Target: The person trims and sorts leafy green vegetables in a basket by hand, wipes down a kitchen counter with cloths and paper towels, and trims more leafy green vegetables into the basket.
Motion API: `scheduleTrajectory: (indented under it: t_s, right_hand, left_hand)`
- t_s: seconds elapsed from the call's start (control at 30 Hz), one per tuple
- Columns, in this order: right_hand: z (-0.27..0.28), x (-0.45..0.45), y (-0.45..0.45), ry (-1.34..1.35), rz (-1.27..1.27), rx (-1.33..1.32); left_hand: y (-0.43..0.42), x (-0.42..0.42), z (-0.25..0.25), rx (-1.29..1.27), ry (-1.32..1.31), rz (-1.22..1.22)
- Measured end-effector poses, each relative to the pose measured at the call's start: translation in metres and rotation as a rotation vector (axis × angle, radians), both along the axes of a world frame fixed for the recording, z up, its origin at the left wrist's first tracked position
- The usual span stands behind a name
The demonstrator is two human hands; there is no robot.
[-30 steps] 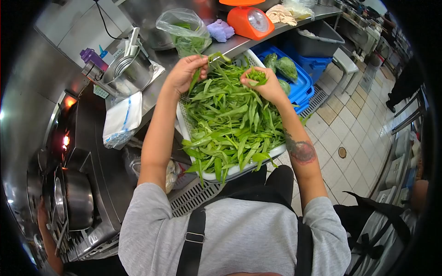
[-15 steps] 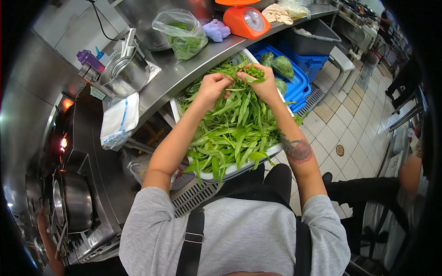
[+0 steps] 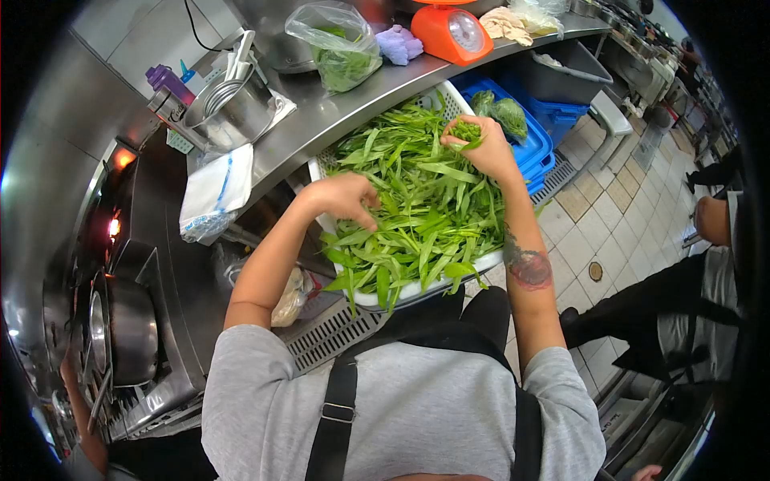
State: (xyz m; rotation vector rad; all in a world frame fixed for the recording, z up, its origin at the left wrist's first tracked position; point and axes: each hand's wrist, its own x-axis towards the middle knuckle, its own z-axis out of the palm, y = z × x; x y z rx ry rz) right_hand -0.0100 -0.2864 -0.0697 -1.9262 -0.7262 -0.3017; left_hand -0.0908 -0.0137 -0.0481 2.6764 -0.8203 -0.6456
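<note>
A white plastic basket [image 3: 455, 103] is heaped with leafy greens [image 3: 417, 220], whose leaves are long and narrow. Over the left side of the heap, my left hand [image 3: 343, 199] has its fingers apart and curved down at the leaves, with nothing visible in them. On the far right of the basket, my right hand [image 3: 485, 152] is closed around a small bunch of green stems [image 3: 465, 132], their cut ends showing at the top.
Behind the basket runs a steel counter [image 3: 321, 128] with a bag of greens [image 3: 346, 64], an orange scale [image 3: 453, 34] and a steel pot [image 3: 233, 112]. Blue crates [image 3: 533, 148] stand at right. A stove pot [image 3: 132, 341] is at left; another person [image 3: 642, 309] is at right.
My left hand has moved away from my right hand, down and left over the heap, and its fingers have spread. My right hand keeps the bunch. The person at right has shifted.
</note>
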Motion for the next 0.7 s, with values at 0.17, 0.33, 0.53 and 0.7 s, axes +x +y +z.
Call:
scheduleTrajectory:
  t_s: [0.17,0.33,0.53,0.7]
  right_hand:
    - [-0.001,0.004,-0.005,0.085,0.05,0.102]
    - [-0.01,0.01,-0.004,0.204,0.206,0.212]
    - [-0.008,0.006,-0.001,0.266,0.296,0.154]
    - [-0.008,0.006,0.003,0.309,0.205,0.131]
  left_hand:
    - [-0.029,0.047,0.012,-0.1,-0.444,0.331]
    - [-0.043,0.125,-0.058,0.018,-0.796,0.228]
    - [-0.04,0.14,-0.083,0.216,-1.038,0.067]
    - [-0.041,0.121,-0.057,0.032,-0.956,0.201]
